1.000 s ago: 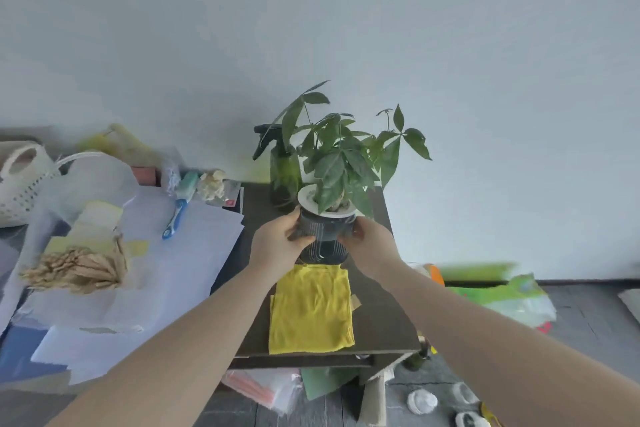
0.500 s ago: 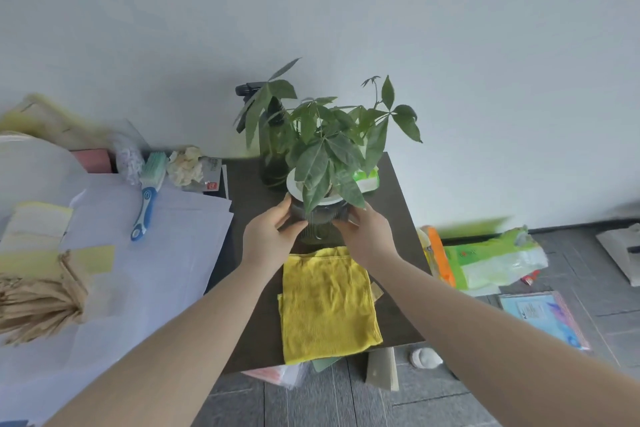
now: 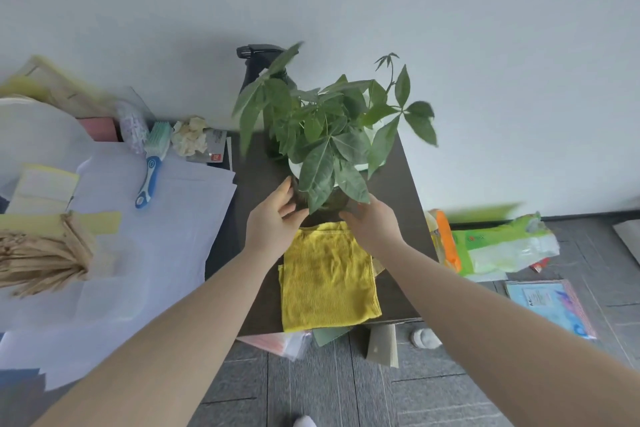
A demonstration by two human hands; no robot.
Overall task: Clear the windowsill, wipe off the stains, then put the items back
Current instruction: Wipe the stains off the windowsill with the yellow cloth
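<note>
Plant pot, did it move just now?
No: the potted plant still stands just past the far edge of the yellow cloth, before the spray bottle; only the camera moved.

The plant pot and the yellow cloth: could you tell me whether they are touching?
Cannot tell. In the head view the plant pot stands just behind the yellow cloth, but leaves and both hands hide its base.
</note>
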